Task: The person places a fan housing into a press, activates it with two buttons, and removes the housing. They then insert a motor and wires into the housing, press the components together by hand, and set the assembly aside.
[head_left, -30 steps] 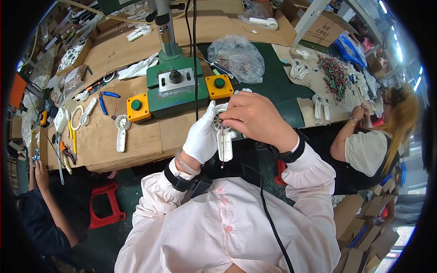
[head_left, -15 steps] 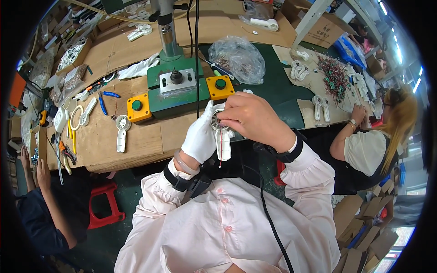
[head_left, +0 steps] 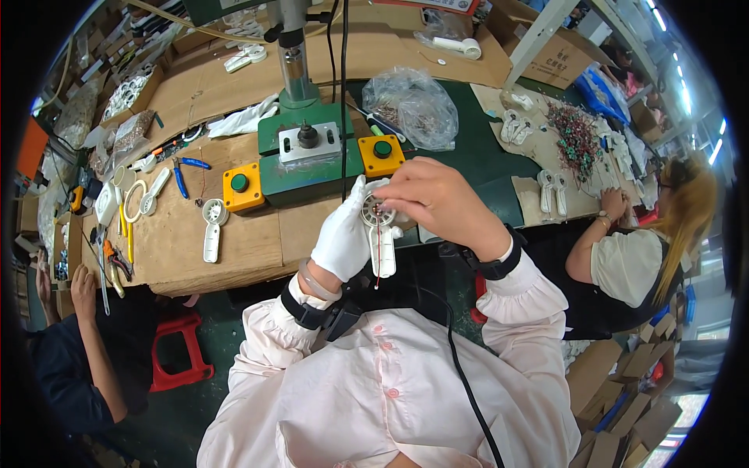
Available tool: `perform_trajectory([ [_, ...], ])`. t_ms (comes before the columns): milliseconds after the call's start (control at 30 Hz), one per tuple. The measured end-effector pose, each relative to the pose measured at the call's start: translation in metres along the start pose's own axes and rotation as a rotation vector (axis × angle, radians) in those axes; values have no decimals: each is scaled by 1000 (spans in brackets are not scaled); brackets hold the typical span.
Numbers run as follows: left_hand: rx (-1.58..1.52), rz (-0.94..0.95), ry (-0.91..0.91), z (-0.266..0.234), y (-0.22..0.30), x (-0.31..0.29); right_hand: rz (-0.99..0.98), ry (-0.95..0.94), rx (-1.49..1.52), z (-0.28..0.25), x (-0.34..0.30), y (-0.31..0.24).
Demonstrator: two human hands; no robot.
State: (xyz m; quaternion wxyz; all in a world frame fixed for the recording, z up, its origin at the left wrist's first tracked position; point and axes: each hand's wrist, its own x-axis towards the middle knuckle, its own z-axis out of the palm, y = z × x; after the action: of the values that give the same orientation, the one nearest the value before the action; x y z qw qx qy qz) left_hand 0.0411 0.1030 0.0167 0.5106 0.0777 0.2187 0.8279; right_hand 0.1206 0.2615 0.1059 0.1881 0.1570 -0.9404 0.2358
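The fingers [head_left: 355, 204] of the left hand [head_left: 343, 234], covered by a white fabric glove, are curled closed around a small white plastic fan body [head_left: 379, 234]. This part has a round ribbed head and a flat straight handle that points down toward the person's chest. A thin red wire [head_left: 378, 257] hangs along the handle. The bare right hand [head_left: 437, 199] comes from the other side; its fingers [head_left: 390, 193] are bent and pinched together at the round head, touching it from above. The part is held in the air, just in front of the near edge of the worktop [head_left: 234, 249], between the two hands.

The worktop is covered with brown cardboard, rough and matte. Behind the hands stands a green metal press [head_left: 308, 160] with a shiny steel column and a grey plate on its base. On each side of the base sits a yellow box with a round green button, one on the left [head_left: 242, 187] and one on the right [head_left: 381, 154]. A second white fan body [head_left: 211, 230] of the same shape lies flat on the cardboard, near the left box. Blue-handled pliers [head_left: 181, 178] lie further left. A crumpled clear plastic bag [head_left: 413, 105] with small dark parts rests behind the right box. Both wrists wear black bands over pale pink sleeves.
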Motion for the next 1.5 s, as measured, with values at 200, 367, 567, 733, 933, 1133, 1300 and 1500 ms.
perform_trajectory([
  [200, 52, 48, -4, -3, 10, -5, -39, 59, 26, 3, 8, -9],
  [367, 27, 76, 103, -3, 23, -12, -83, -46, 20, 18, 24, -11],
  [567, -27, 119, -28, -3, 62, -25, -35, 33, 95, 28, 83, 3],
  [733, 11, 113, -72, -10, 84, -25, 46, 115, -53, 42, 130, 10],
  [933, -28, 102, -117, -27, 89, -13, 129, -33, -62, 50, 143, 23],
  [1133, -71, 85, -142, -27, 82, -3, 146, -55, -93, 48, 140, 29],
  [1300, -102, 116, -132, -25, 82, -1, 123, -2, -71, 49, 141, 30],
  [1500, -138, 112, -121, -35, 78, 1, 113, -41, -65, 55, 140, 30],
])
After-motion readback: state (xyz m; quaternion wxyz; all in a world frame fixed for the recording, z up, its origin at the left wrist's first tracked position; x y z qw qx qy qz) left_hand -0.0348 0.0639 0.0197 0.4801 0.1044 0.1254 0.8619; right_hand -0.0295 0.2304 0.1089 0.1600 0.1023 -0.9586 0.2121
